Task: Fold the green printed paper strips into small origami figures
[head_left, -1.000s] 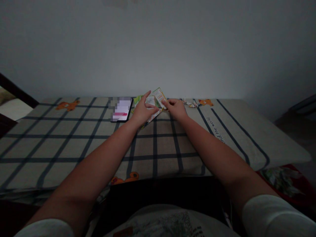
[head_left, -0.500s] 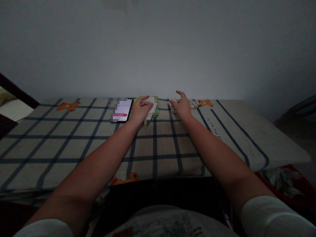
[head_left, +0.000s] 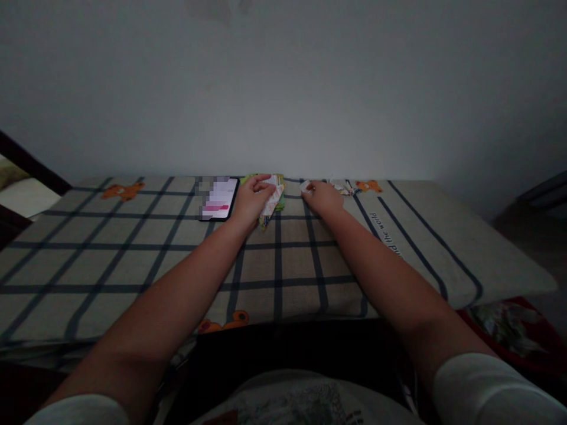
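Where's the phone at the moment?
In the head view, the phone lies screen-up on the checked cloth, left of centre near the wall, just left of the left hand.

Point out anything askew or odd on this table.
Crumpled-looking scraps lie untidily right of the right hand. By the left hand, a patterned piece sits askew, jutting out from the green stack. No spill shows.

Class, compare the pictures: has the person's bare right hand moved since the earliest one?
Yes: the bare right hand has shifted rightward, closer to the orange bear print on the right side of the grey, dark-striped tablecloth.
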### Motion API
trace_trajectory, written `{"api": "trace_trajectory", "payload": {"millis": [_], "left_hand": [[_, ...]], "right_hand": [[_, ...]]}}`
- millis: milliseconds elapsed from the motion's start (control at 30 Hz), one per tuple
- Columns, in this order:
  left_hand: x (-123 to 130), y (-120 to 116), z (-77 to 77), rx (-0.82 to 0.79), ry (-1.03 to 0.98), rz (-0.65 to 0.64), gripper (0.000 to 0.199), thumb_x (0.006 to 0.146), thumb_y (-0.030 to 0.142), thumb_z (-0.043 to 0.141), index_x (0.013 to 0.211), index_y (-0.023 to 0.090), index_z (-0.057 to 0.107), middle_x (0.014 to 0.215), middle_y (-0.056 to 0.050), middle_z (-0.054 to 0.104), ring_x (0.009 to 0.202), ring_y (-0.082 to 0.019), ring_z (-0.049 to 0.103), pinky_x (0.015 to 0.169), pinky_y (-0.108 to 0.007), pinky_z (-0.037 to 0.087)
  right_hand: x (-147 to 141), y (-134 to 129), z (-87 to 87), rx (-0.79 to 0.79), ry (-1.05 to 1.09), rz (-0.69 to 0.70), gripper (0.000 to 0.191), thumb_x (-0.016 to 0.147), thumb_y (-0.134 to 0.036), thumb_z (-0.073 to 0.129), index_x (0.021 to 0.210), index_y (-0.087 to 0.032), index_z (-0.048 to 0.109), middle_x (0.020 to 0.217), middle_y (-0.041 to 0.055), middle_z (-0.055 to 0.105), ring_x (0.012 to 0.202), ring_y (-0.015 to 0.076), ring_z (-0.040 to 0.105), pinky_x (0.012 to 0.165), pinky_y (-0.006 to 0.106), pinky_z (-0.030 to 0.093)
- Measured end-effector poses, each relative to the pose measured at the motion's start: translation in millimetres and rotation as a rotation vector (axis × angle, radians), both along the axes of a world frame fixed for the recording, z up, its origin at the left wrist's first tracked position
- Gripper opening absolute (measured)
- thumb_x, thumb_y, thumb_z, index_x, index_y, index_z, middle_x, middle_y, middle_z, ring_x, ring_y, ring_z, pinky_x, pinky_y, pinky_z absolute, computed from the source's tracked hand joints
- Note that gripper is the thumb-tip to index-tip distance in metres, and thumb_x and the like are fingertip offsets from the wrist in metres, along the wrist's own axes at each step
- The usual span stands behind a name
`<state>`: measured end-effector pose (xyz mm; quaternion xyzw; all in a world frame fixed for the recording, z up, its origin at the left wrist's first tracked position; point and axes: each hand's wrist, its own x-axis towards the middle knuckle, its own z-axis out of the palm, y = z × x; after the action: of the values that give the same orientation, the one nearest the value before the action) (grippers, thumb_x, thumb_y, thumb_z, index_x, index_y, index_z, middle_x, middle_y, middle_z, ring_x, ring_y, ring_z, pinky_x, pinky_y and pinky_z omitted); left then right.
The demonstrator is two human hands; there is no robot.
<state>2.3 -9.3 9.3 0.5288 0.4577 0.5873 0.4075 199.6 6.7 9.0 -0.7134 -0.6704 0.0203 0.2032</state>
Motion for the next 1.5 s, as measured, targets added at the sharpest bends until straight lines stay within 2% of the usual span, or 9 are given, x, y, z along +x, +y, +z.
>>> {"api": "trace_trajectory", "payload": {"millis": [333, 567, 833, 1000, 1100, 1333, 1500], "left_hand": [[-0.8, 0.7, -0.5, 0.015, 0.022, -0.018, 0.041, 0.071, 0.023, 0.070, 0.111, 0.018, 0.066, 0.088, -0.005, 0.071, 0.072, -0.016, 0.066, 0.064, -0.028, 0.052], [-1.0, -0.3, 0.2, 0.027, 0.022, -0.007, 0.040, 0.071, 0.023, 0.070, 0.110, 0.018, 0.067, 0.088, -0.004, 0.072, 0.073, -0.016, 0.066, 0.065, -0.027, 0.053], [-1.8, 0.3, -0.8, 0.046, 0.027, -0.012, 0.041, 0.071, 0.025, 0.071, 0.111, 0.018, 0.066, 0.088, -0.004, 0.071, 0.072, -0.015, 0.065, 0.065, -0.027, 0.051], [-2.9, 4.2, -4.3, 0.065, -0.027, -0.014, 0.039, 0.070, 0.023, 0.072, 0.109, 0.018, 0.067, 0.087, -0.003, 0.071, 0.074, -0.014, 0.066, 0.066, -0.025, 0.051], [-3.2, 6.0, -6.2, 0.068, -0.044, -0.010, 0.038, 0.070, 0.023, 0.073, 0.107, 0.019, 0.067, 0.086, -0.003, 0.071, 0.074, -0.014, 0.066, 0.067, -0.025, 0.052], [-1.4, 2.9, -4.0, 0.036, -0.006, 0.003, 0.037, 0.073, 0.022, 0.071, 0.109, 0.018, 0.067, 0.090, -0.004, 0.071, 0.078, -0.016, 0.067, 0.069, -0.028, 0.054], [-1.4, 5.5, -7.5, 0.069, -0.034, 0.005, 0.034, 0.073, 0.022, 0.071, 0.107, 0.019, 0.067, 0.087, -0.003, 0.071, 0.078, -0.016, 0.067, 0.071, -0.028, 0.054]], "right_hand": [[-4.1, -12.5, 12.6, 0.008, -0.156, 0.023, 0.043, 0.092, -0.040, 0.053, 0.126, -0.016, 0.066, 0.115, 0.0227, 0.071, 0.107, 0.0368, 0.068, 0.087, 0.050, 0.053], [-2.9, -8.7, 5.3, -0.014, -0.129, 0.033, 0.044, 0.089, -0.038, 0.057, 0.124, -0.012, 0.067, 0.114, 0.0247, 0.070, 0.109, 0.0399, 0.066, 0.087, 0.051, 0.053], [-0.9, 2.7, -3.8, -0.022, -0.069, 0.156, 0.044, 0.088, -0.039, 0.060, 0.120, -0.012, 0.071, 0.122, 0.0202, 0.071, 0.115, 0.0335, 0.065, 0.099, 0.042, 0.048], [-3.2, 5.7, -6.0, -0.021, 0.018, 0.226, 0.042, 0.089, -0.037, 0.058, 0.120, -0.013, 0.072, 0.118, 0.0174, 0.073, 0.109, 0.0309, 0.068, 0.093, 0.036, 0.050], [-3.8, 6.2, -5.7, -0.042, 0.029, 0.231, 0.037, 0.087, -0.034, 0.060, 0.114, -0.014, 0.074, 0.114, 0.0169, 0.075, 0.107, 0.0298, 0.069, 0.091, 0.035, 0.050], [-6.4, 8.7, -10.8, 0.022, 0.027, 0.171, 0.053, 0.086, -0.038, 0.066, 0.131, -0.009, 0.065, 0.127, 0.0198, 0.067, 0.120, 0.0302, 0.061, 0.106, 0.037, 0.044], [-7.1, 9.3, -17.2, 0.042, 0.098, 0.151, 0.053, 0.089, -0.047, 0.062, 0.129, -0.012, 0.067, 0.128, 0.0195, 0.062, 0.122, 0.0303, 0.058, 0.107, 0.039, 0.044]]}}
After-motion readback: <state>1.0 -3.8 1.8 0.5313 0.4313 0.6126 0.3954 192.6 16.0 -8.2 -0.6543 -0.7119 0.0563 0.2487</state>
